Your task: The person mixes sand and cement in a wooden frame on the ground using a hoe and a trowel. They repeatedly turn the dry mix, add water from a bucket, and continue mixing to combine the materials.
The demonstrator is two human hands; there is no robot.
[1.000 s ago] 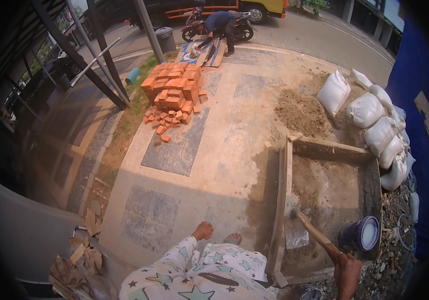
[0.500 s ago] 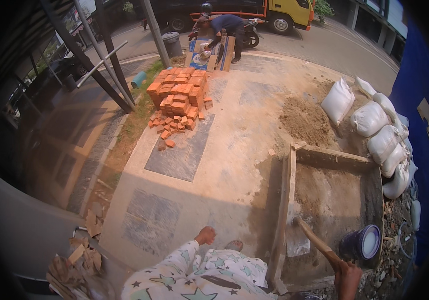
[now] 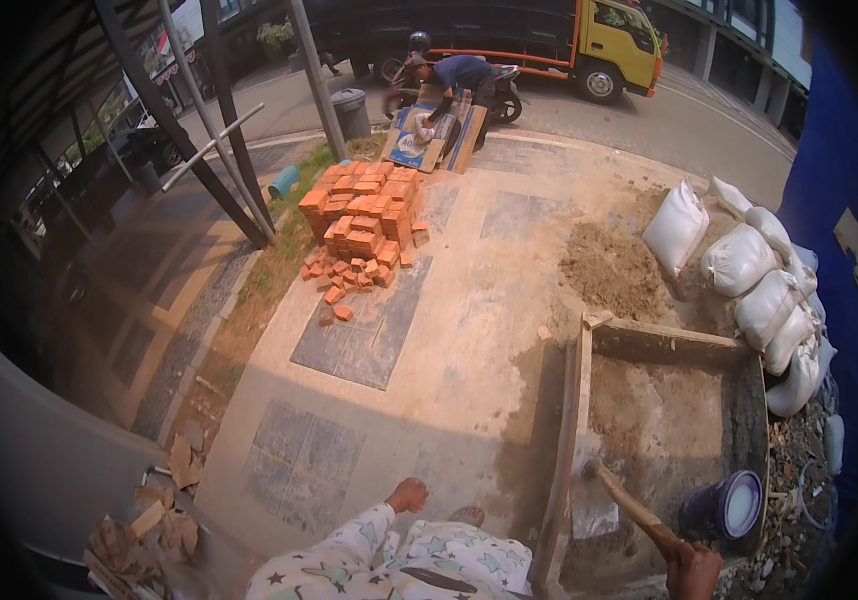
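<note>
My right hand (image 3: 693, 571), at the lower right, is wrapped round the end of a hoe's wooden handle (image 3: 639, 514). The hoe's flat metal blade (image 3: 595, 516) rests inside a wooden mixing trough (image 3: 579, 400), against its left side. Grey-brown mortar residue coats the trough's floor. Beside the handle stands a dark blue bucket (image 3: 706, 512) with a pale inside. My left hand (image 3: 409, 495) hangs in front of my star-patterned clothing, fingers curled in and nothing visible in them. Part of one foot (image 3: 468, 515) shows just right of it.
A stack of orange bricks (image 3: 369, 212) stands left of centre, with loose ones before it. Sand (image 3: 609, 265) and white sacks (image 3: 739, 262) lie beyond the trough. Rubble (image 3: 787, 500) borders its right side. A person (image 3: 464, 78) bends over cardboard near a yellow-cabbed truck (image 3: 617, 45).
My view has tilted slightly upward, so the scene sits lower. The truck has moved right along the road. My hands and the hoe hold nearly the same positions.
</note>
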